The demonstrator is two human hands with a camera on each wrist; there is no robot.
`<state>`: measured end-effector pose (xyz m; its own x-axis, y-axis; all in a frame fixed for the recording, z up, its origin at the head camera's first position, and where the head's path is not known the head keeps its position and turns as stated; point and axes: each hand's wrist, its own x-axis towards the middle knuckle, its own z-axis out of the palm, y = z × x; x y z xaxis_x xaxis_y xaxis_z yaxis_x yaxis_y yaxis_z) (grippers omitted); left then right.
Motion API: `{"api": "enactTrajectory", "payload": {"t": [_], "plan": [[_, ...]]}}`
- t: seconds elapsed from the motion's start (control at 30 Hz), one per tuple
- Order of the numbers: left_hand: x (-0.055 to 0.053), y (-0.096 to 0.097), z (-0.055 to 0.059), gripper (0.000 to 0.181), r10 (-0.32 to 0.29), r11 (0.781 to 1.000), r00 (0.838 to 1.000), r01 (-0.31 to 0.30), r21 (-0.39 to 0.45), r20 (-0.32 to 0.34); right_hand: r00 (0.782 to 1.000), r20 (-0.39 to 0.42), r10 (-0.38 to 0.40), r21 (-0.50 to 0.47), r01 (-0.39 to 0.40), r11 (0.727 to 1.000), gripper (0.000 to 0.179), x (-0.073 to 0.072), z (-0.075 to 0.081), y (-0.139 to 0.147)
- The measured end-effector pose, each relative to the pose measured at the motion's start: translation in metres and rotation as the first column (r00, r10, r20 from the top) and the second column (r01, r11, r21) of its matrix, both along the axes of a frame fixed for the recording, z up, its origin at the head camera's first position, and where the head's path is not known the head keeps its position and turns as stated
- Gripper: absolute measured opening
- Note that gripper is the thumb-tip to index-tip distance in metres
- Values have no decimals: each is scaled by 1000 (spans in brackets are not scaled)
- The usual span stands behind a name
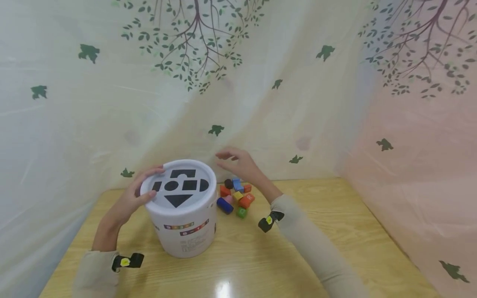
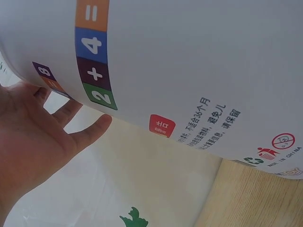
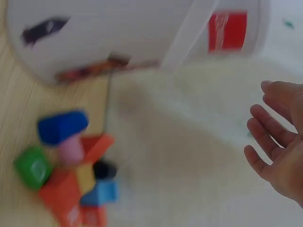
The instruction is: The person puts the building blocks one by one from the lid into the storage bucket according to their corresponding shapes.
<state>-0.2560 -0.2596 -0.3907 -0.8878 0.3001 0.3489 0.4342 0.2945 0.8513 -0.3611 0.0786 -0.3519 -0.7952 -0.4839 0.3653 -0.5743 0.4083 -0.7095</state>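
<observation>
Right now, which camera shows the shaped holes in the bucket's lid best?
The head view: it looks down on the lid, so the dark holes show clearly. The left wrist and right wrist views show the side of the bucket, but none of those holes.

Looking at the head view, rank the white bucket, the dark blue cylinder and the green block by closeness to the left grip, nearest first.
1. White bucket: touching the left grip, near its rim.
2. Dark blue cylinder: just right of the bucket.
3. Green block: farther right, past the cylinder.
</observation>
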Motion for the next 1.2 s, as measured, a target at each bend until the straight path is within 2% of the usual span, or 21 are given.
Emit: {"api": "enactTrajectory", "payload": {"t": [0.23,0.37,0.57,0.73,0.9,1.2], "plan": [[1,-3,0,58,3,1000,1000,-3,-5,17,995,42,-86,102,81,992,32,-28,-41,47],[1,-2,0,57,7,1000,1000,-7,-14,21,992,67,-107,167,94,981,31,-35,-63,64],[1,-1,1,58,11,1000,1000,-11,-7,27,988,81,-134,246,111,963,27,-42,-87,78],[1,0,1,58,4,1000,1000,-4,1,20,979,120,-163,293,122,948,27,-46,-102,83],[2,-1,1,58,-2,1000,1000,1,9,12,982,83,-168,344,130,930,24,-50,-112,84],[2,-1,1,58,12,1000,1000,-12,1,15,980,72,-184,323,152,934,24,-54,-123,87]]}}
